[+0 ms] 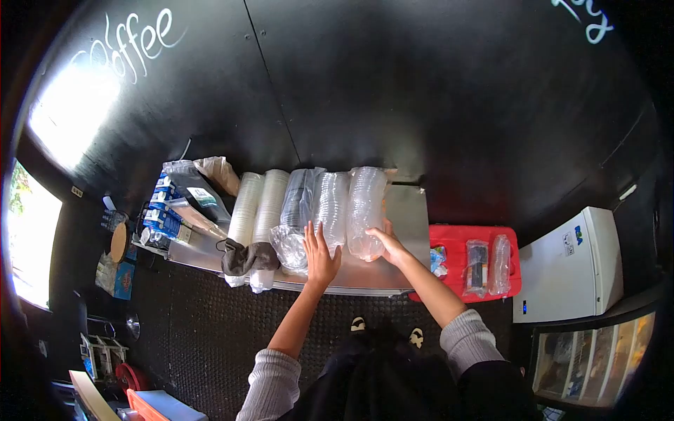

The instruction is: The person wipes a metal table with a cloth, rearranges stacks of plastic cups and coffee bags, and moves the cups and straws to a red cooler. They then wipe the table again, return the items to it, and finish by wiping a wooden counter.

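Observation:
Several long plastic-wrapped stacks lie side by side on a metal counter (411, 217). My left hand (322, 257), fingers spread and extended, rests against the near end of a clear stack (331, 203). At the near end of the rightmost clear stack (366, 203) is my right hand (388, 243), its thumb and fingers apart along the side. Left of these lie a dark-lidded stack (298, 200) in crumpled plastic and two whitish stacks (269, 207). A dark cloth (247, 259) covers the near part of the whitish stacks.
Blue-and-white cartons (163, 207) and a dark bag (199, 188) sit at the counter's left end. A red case (456, 242) with wrapped stacks stands to the right, beside a white fridge (562, 270). Black wall rises behind. Two shoes show on the dark floor.

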Available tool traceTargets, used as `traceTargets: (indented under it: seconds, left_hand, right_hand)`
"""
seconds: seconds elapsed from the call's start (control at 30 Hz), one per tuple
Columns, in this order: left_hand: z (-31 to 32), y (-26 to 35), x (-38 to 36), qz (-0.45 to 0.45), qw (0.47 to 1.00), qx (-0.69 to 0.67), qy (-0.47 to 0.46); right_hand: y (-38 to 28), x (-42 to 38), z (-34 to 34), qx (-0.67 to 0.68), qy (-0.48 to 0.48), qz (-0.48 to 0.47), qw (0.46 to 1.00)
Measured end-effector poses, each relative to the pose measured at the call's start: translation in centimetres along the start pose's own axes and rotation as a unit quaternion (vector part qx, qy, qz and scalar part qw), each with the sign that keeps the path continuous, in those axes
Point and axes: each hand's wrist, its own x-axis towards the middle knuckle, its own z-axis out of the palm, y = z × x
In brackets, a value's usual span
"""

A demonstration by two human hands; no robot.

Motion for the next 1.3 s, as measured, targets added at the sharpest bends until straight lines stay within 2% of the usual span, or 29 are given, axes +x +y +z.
traceTargets:
  seconds: [0.07,0.1,0.17,0.23,0.3,0.33,0.37,0.43,0.47,0.5,0.57,0.6,0.63,0.7,0.77,0.83,0.93,1.07,1.17,1.23,1.3]
  left_hand:
    - [0.9,-1.2,-0.3,-0.01,0.999,-0.032,-0.012]
    - [1.3,-1.4,-0.5,-0.017,0.998,-0.064,-0.017]
    - [1.8,-1.1,-0.9,-0.006,0.997,-0.078,-0.003]
    - [1.6,-0.5,-1.2,-0.018,0.998,-0.053,0.001]
    - [1.3,-0.4,-1.4,-0.023,0.998,-0.051,-0.007]
    - [1.2,-0.4,-1.3,-0.026,0.999,-0.045,-0.012]
    - [1.1,-0.4,-1.2,-0.028,0.999,-0.038,-0.015]
    - [0.8,-0.6,-0.9,-0.032,0.998,-0.038,-0.032]
    - [0.8,-0.8,-0.8,-0.037,0.998,-0.037,-0.048]
    - [1.0,-0.8,-0.8,-0.037,0.998,-0.037,-0.047]
    - [1.3,-0.8,-0.8,-0.008,0.999,-0.027,-0.037]
    - [1.3,-0.6,-0.9,-0.007,0.999,-0.026,-0.036]
    - [1.4,-0.4,-0.9,-0.009,0.998,-0.027,-0.047]
    - [1.4,-0.3,-0.8,-0.011,0.998,-0.03,-0.059]
    - [1.4,-0.1,-0.9,-0.014,0.997,-0.033,-0.067]
    - [1.2,0.0,-0.8,-0.024,0.996,-0.029,-0.078]
    - [0.9,0.0,-0.4,-0.026,0.996,-0.016,-0.081]
    - [0.7,0.4,0.0,-0.017,0.998,-0.011,-0.066]
    - [0.8,0.6,0.3,-0.006,0.997,0.003,-0.076]
    - [1.0,0.4,0.8,-0.004,0.996,0.024,-0.085]
    - [1.0,0.5,1.5,0.005,0.995,0.043,-0.095]
  right_hand:
    - [1.5,1.8,0.0,-0.085,0.008,-0.049,0.995]
    - [1.8,2.1,-0.3,-0.084,0.012,-0.043,0.996]
    - [1.8,2.8,-1.2,-0.07,-0.039,-0.038,0.996]
    - [2.5,3.7,-1.6,-0.1,-0.004,-0.042,0.994]
    - [1.3,4.2,-1.3,-0.247,0.003,-0.047,0.968]
    - [0.1,4.0,-1.3,-0.338,0.02,0.012,0.941]
    - [-0.2,4.1,-1.2,-0.338,0.023,0.012,0.941]
    - [-1.0,4.4,-0.8,-0.371,0.142,-0.046,0.916]
    - [-1.2,4.9,-0.6,-0.32,0.157,-0.13,0.925]
    - [-1.6,5.6,-0.3,-0.321,0.157,-0.13,0.925]
    - [-1.7,7.6,0.2,-0.373,0.138,-0.26,0.88]
    - [-1.3,8.4,0.6,-0.466,0.152,-0.24,0.838]
    - [-0.8,8.8,0.7,-0.465,0.152,-0.241,0.838]
    - [-0.5,8.7,1.4,-0.515,0.193,-0.229,0.803]
    - [-0.8,8.7,1.2,-0.515,0.193,-0.232,0.802]
    - [-1.0,8.7,0.4,-0.5,0.151,-0.251,0.815]
    - [-1.2,8.0,0.1,-0.503,0.157,-0.217,0.822]
    - [-1.2,6.4,0.7,-0.476,0.167,-0.231,0.832]
    - [-1.0,6.1,0.5,-0.497,0.15,-0.263,0.813]
    - [-0.8,6.1,0.4,-0.538,0.116,-0.227,0.804]
    - [-1.6,5.0,0.9,-0.535,0.13,-0.215,0.806]
